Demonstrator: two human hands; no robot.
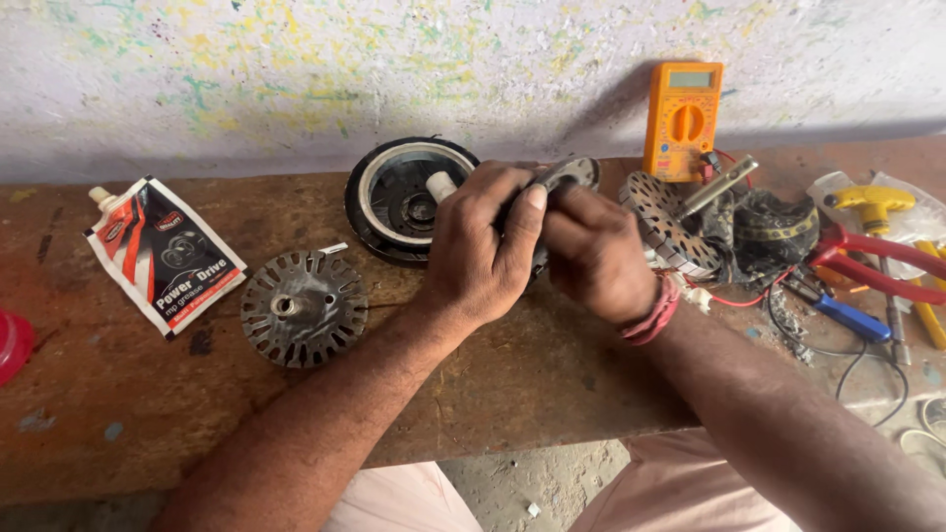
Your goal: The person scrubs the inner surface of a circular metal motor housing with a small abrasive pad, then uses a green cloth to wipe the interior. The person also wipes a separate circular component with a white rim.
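Note:
My left hand [481, 246] and my right hand [596, 254] both grip a round dark metal motor part [567, 175] held just above the wooden bench [118, 394]; most of it is hidden by my fingers. A thumb of the left hand presses on its edge. Right behind my left hand leans a black round motor housing [394, 197] with a white inner ring. A slotted metal rotor disc [304, 307] with a short shaft lies flat to the left of my left hand.
A white, red and black grease pouch [163, 254] lies at the left. An orange multimeter [682, 120] leans on the wall. A motor stator [680, 222] with a shaft, red-handled pliers [872, 258], a yellow-handled tool [872, 202] and a blue screwdriver [847, 317] crowd the right side.

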